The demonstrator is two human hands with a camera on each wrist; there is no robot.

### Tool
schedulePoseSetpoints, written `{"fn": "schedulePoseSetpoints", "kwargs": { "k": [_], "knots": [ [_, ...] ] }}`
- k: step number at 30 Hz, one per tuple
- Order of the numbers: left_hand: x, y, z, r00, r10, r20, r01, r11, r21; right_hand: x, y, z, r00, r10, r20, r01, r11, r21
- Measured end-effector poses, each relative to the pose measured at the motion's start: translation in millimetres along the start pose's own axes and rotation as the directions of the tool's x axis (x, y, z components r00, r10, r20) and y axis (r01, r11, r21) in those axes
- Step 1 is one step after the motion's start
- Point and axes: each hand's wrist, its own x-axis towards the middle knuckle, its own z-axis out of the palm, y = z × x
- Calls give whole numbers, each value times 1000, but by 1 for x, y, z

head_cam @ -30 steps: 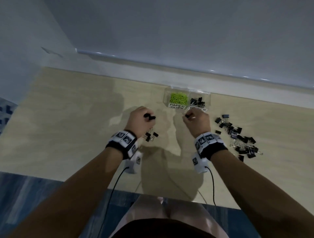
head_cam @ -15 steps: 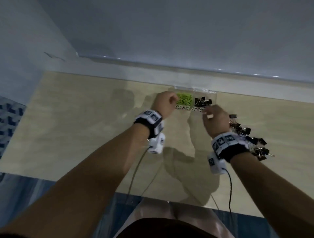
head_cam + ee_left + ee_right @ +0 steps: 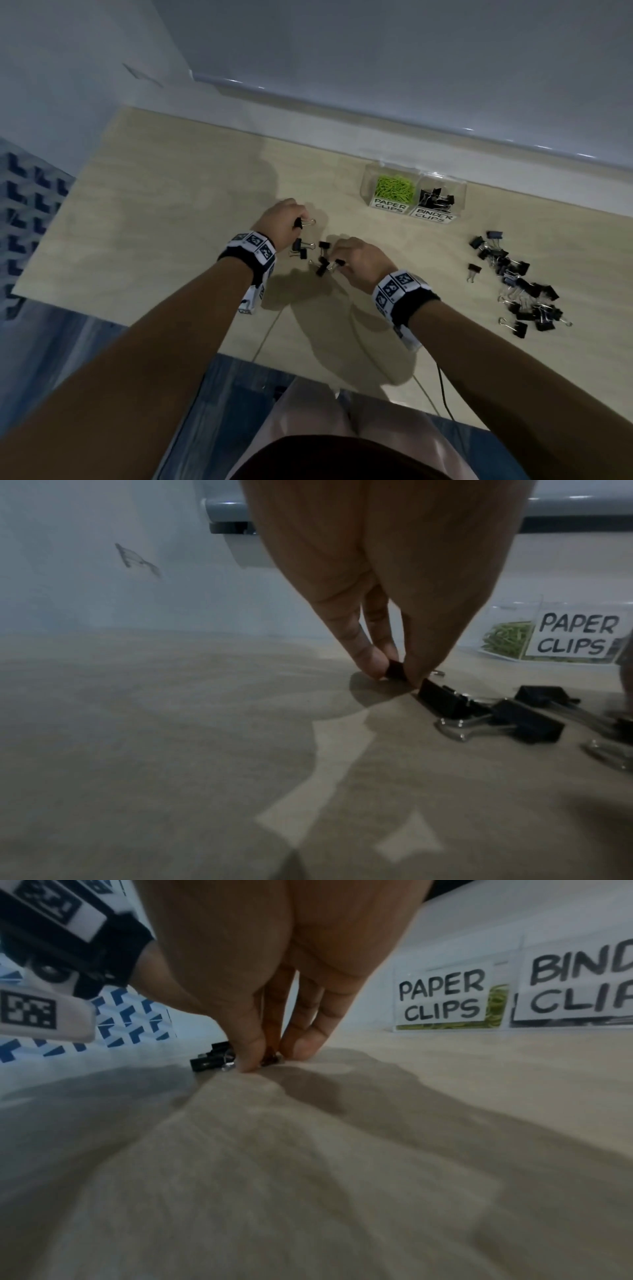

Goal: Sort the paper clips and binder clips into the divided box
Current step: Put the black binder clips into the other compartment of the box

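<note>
The clear divided box (image 3: 459, 192) stands at the back of the table, with green paper clips (image 3: 394, 187) in its left compartment and black binder clips (image 3: 436, 199) in its right. A small cluster of binder clips (image 3: 306, 249) lies between my hands. My left hand (image 3: 297, 222) pinches one binder clip (image 3: 395, 669) down on the table at the cluster's far left. At the cluster's right side my right hand (image 3: 339, 267) pinches another binder clip (image 3: 338, 263); in the right wrist view the fingers (image 3: 301, 1047) mostly hide it.
A large loose pile of black binder clips (image 3: 520, 291) lies on the table at the right. One clip (image 3: 474, 269) sits apart just left of that pile. The wall runs close behind the box. The table's front edge (image 3: 308, 370) is near my body.
Both hands have come back from the box to the small cluster in the middle of the table. Each now pinches a binder clip there.
</note>
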Motion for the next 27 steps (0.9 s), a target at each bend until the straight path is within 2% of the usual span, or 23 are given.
{"fn": "schedulePoseSetpoints", "kwargs": {
  "k": [3,5,8,10,12,16,19,23,27],
  "knots": [
    [-13,-4,-1,994,-62,-88,52,993,-110,-7,4,4,999,-2,-49,3,1000,10],
    [-23,-5,-1,989,-63,-132,36,980,-194,-12,7,6,994,30,-105,-27,999,30],
    [-40,-6,6,999,24,-24,-27,989,-142,-15,8,8,970,92,-225,-74,993,90],
    [-47,-7,12,998,66,20,-64,993,-97,-12,0,7,964,86,-251,-62,993,102],
    [-49,-8,16,998,65,4,-64,995,-74,-5,-10,8,973,70,-218,-57,996,64],
    [-49,-2,18,1000,23,-5,-23,999,-39,4,-19,15,981,159,-108,-169,982,-86],
    [-49,2,17,1000,10,2,-10,1000,-4,4,-17,14,980,194,-45,-198,967,-157],
    [-50,6,17,999,-32,-7,32,999,-5,3,-12,10,983,174,-59,-181,973,-141],
    [-48,9,16,995,-96,-21,93,991,-100,-8,-5,6,970,220,-102,-227,972,-66]
  ]
}}
